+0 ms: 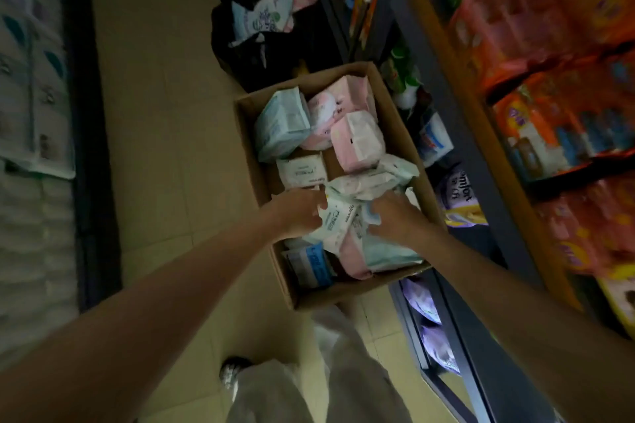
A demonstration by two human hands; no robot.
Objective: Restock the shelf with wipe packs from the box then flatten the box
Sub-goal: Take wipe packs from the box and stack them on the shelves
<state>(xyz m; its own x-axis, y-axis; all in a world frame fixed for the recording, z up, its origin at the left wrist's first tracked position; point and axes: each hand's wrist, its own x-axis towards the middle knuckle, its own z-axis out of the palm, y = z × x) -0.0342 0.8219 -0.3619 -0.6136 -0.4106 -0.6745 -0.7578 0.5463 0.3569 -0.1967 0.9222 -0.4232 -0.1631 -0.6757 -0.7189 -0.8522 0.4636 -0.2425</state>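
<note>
Fingers of the left hand [302, 211] and right hand [395, 216] curl onto a white pack [338, 221] from either side, at the frame's centre. It sits atop other packs in the open box [395, 96] on the floor [165, 120]. The shelf [481, 134] runs along the right of the frame, beside the box.

Only clear text: "Comfort", partly cut off, on the purple pouch [462, 196] on the lower shelf [481, 161]. White wipe pack [338, 216] held over the box [405, 134] has printed lettering, too blurred to read. Other labels unreadable.
</note>
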